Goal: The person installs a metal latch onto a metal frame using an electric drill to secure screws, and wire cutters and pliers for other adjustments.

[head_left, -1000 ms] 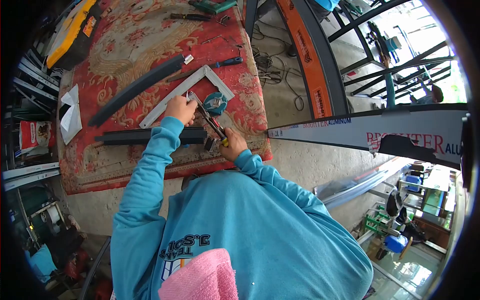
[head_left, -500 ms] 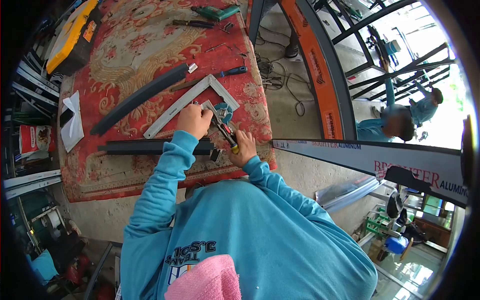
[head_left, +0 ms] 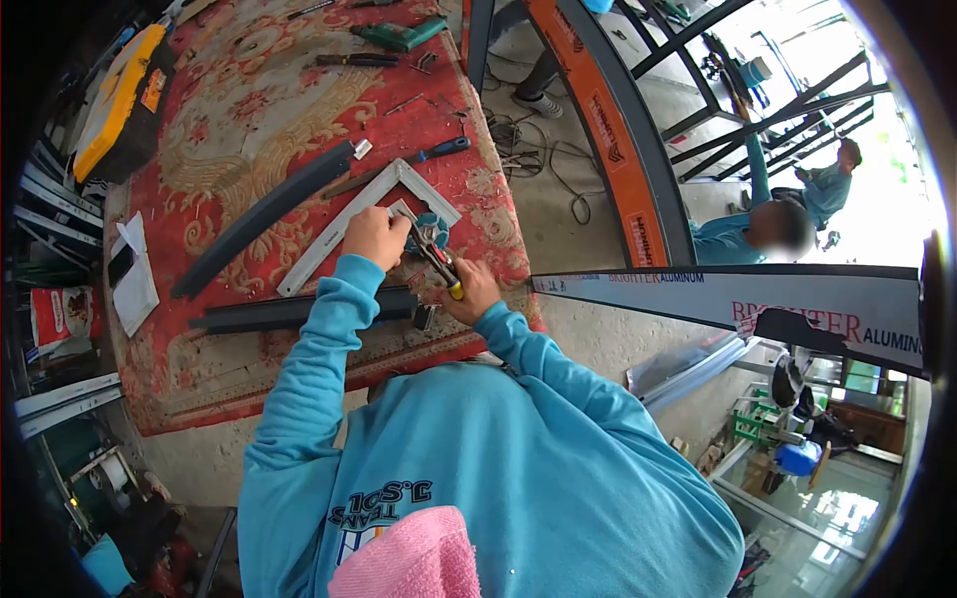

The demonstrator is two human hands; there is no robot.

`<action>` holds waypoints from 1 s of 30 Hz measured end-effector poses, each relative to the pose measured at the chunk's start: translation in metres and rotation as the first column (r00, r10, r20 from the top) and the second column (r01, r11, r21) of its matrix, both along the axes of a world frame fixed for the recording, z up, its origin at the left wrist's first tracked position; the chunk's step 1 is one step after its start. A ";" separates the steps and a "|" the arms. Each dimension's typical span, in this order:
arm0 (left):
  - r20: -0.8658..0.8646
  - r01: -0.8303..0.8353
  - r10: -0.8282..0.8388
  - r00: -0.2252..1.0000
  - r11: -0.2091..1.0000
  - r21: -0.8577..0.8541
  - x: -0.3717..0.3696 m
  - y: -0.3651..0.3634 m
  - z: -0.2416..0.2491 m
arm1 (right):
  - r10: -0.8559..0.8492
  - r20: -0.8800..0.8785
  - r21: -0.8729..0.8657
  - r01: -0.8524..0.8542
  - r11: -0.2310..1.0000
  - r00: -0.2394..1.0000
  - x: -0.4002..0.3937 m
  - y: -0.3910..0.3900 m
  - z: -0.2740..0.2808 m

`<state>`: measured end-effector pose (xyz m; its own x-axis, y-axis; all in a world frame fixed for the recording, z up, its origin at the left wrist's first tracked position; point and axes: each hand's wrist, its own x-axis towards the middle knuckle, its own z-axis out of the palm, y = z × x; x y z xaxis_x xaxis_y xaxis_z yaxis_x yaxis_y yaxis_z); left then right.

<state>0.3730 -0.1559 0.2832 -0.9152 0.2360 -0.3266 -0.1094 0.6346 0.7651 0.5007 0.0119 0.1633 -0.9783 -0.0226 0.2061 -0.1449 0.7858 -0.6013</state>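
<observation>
My right hand (head_left: pixel 474 292) is closed round the yellow-ended handles of a pair of pliers (head_left: pixel 437 261), whose jaws point up toward my left hand (head_left: pixel 374 237). The left fingers pinch a small silver metal piece (head_left: pixel 401 210) at the jaws; its shape is mostly hidden. Just behind the pliers is a teal object (head_left: pixel 433 231), partly covered. Beneath and beyond my hands lies a silver L-shaped square (head_left: pixel 334 236). A dark aluminium profile (head_left: pixel 289 311) lies under my left forearm, and another dark profile (head_left: pixel 264 221) slants across the cloth further left.
The table wears a red patterned cloth (head_left: pixel 229 130). On it are a blue-handled screwdriver (head_left: pixel 444 149), dark pliers (head_left: pixel 356 61), a green drill (head_left: pixel 404 35) and a yellow-black toolbox (head_left: pixel 125 105). A wrapped aluminium bar (head_left: pixel 718 304) juts out rightward. Two people are at the right.
The view has shifted slightly, so the table sits a little further left. Both hands keep their hold, with the pliers still at the small metal piece.
</observation>
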 end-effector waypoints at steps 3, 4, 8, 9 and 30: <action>-0.069 0.038 -0.043 0.997 0.997 -0.073 0.008 0.007 -0.003 | -0.095 0.231 -0.041 0.107 0.993 0.968 0.008 -0.003 0.012; -0.147 0.047 -0.066 0.987 0.991 -0.128 0.006 0.009 -0.011 | -0.117 0.275 -0.068 0.141 0.988 0.954 0.009 -0.005 0.017; -0.177 0.054 -0.095 0.980 0.973 -0.227 -0.002 0.010 -0.016 | -0.085 0.283 -0.156 0.133 0.979 0.955 0.010 -0.005 0.003; -0.160 0.084 -0.130 0.979 0.960 -0.267 -0.002 0.009 -0.017 | -0.074 0.259 -0.189 0.126 0.974 0.963 0.011 -0.007 0.006; 0.224 0.113 -0.136 0.965 0.987 0.112 0.000 0.013 0.001 | -0.273 0.257 -0.344 0.352 0.870 0.927 -0.020 -0.001 -0.027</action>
<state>0.3729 -0.1427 0.2838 -0.7792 0.3847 -0.4948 -0.2147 0.5779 0.7873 0.4808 0.0108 0.1362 -0.9415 0.3319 -0.0579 0.2206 0.4773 -0.8506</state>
